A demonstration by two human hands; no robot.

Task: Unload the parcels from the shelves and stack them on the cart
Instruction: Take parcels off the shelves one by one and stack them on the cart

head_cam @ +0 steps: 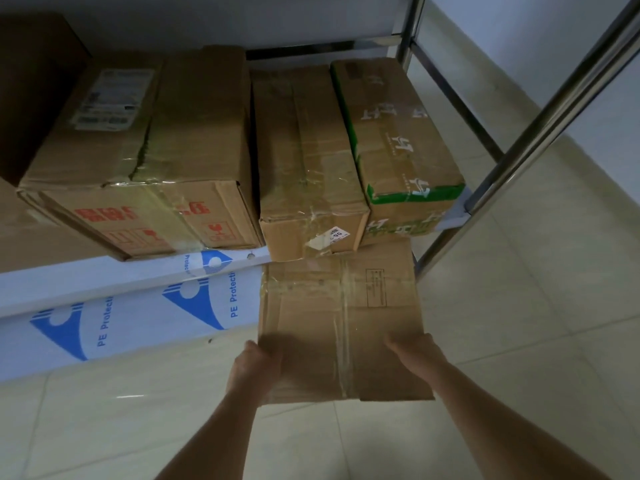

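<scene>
Cardboard fills my grip: I hold a flat brown parcel point(341, 327) out over the pale tiled floor point(519, 341), its far end just under the shelf's near edge. My left hand point(254, 370) clasps its near left edge, my right hand point(415, 351) its near right edge. On the metal shelf point(86, 289), covered in blue-printed protective film, three more boxes sit side by side: a large one with red markings point(145, 174) at left, a narrow taped one point(304, 168) in the middle, a green-trimmed one point(398, 140) at right.
</scene>
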